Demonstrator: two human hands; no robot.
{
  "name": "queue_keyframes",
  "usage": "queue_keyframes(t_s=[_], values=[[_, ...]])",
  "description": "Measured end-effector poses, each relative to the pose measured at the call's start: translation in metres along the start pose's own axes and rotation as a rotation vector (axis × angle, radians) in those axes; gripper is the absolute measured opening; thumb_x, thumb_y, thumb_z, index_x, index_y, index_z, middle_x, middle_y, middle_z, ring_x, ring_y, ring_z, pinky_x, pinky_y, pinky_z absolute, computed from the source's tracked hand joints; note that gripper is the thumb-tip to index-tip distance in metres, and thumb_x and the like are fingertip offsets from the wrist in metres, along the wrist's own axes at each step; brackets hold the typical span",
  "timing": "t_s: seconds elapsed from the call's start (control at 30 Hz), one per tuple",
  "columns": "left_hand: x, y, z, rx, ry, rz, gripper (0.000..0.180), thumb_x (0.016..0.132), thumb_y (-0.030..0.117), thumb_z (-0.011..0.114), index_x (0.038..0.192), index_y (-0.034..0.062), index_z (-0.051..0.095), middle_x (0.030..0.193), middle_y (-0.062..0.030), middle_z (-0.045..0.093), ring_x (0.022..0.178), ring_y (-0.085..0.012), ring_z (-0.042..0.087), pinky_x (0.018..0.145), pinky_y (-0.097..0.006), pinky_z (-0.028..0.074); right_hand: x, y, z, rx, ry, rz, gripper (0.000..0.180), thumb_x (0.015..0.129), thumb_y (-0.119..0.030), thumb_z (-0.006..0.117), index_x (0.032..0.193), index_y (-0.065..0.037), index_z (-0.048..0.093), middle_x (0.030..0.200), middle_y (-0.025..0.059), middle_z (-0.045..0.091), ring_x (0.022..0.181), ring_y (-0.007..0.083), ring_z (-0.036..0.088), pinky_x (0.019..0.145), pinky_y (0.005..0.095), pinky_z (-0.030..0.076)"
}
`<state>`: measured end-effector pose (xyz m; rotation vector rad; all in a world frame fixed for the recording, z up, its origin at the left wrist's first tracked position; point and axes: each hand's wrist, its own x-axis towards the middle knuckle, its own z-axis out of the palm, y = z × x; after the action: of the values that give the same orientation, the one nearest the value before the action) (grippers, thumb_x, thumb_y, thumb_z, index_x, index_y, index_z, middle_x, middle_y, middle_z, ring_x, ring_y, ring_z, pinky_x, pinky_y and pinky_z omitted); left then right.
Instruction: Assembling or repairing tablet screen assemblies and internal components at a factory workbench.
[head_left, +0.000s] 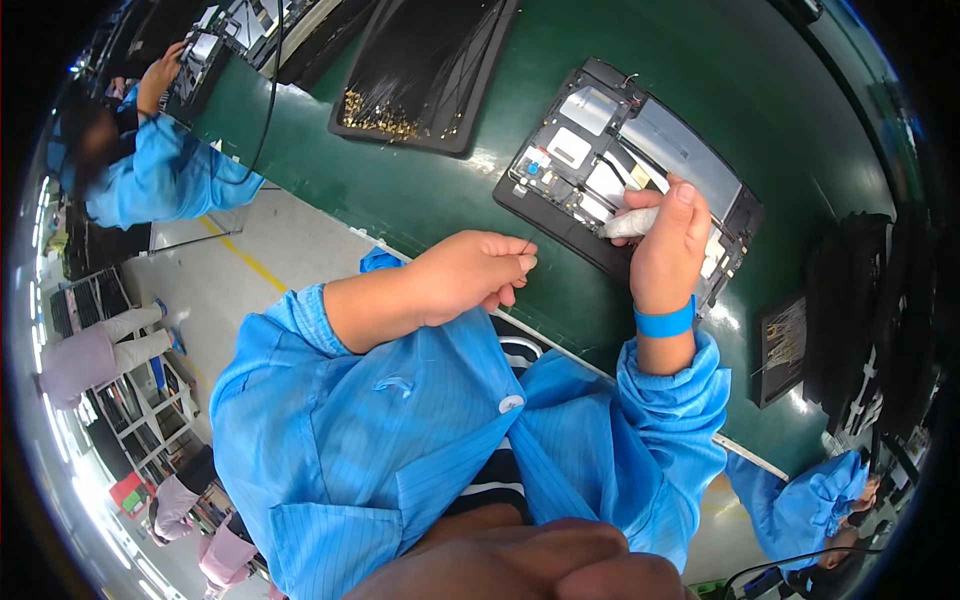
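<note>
Blue smock (340,430) is closest to the cam, & tbh loose cloth that near the bench (420,195) edge is worry no. 1: a cuff could catch smth if I lean in. My L hand (465,275) hangs by the front edge w/ fingers pinched narrow on what looks like a thin dark strand (527,245), tho it's so tiny I wouldn't swear to it. If the pinch slips, I'd guess it drops off the edge & gets lost, esp. w/ the floor (250,270) right past it. R hand (668,250), blue band (665,322) on the wrist, is over the uncovered black device (570,148), which sits angled on the bench, ahead & a bit to my right. Those fingers are curled in close, one in white wrapping (628,226); can't tell if they grip anything. Imo the wrap dulls feel, so pressing too hard could bend a small part or pop a wire, & a bump could skid the whole unit. Room-wise: bare green bench between device & the cable tray (342,122) up top, some more to the right b4 the small tray (766,378). Near side's tightest, since the device's close corner is nearish the front edge.
</note>
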<state>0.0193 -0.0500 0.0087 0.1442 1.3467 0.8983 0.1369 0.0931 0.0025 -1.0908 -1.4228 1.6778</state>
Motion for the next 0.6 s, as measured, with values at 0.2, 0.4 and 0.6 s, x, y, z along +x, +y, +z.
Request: queue_keyframes(t_s=[0.2,0.4,0.6], values=[[0.002,-0.004,-0.002,-0.047,0.003,0.012,0.037,0.081,0.018,0.049,0.111,-0.0039,0.044,0.076,-0.0024,0.049,0.059,-0.0061,0.047,0.048,-0.018,0.039,0.003,0.005,-0.002,-0.029,-0.092,-0.008,0.040,0.085,-0.032,0.040,0.105,0.002,0.042,0.073,0.0121,0.056,0.060,0.0155,0.053,0.053,0.0243,0.043],[0.016,0.003,-0.005,-0.090,-0.020,0.058,0.027,0.081,0.018,0.050,0.101,0.0000,0.049,0.075,-0.0008,0.051,0.059,-0.0058,0.048,0.048,-0.018,0.037,0.025,-0.020,0.006,-0.662,-0.443,-0.011,0.034,0.078,-0.024,0.046,0.100,0.002,0.051,0.092,0.0188,0.055,0.082,0.0288,0.054,0.075,0.0316,0.042],[0.018,0.011,-0.006,-0.014,0.082,0.049,0.018,0.080,0.020,0.052,0.090,0.0049,0.054,0.070,-0.0001,0.053,0.055,-0.0071,0.051,0.047,-0.019,0.038,0.037,-0.010,0.020,-0.946,-0.559,-0.074,0.028,0.075,-0.029,0.046,0.084,-0.006,0.059,0.083,0.0162,0.057,0.079,0.0318,0.054,0.072,0.0367,0.042]])
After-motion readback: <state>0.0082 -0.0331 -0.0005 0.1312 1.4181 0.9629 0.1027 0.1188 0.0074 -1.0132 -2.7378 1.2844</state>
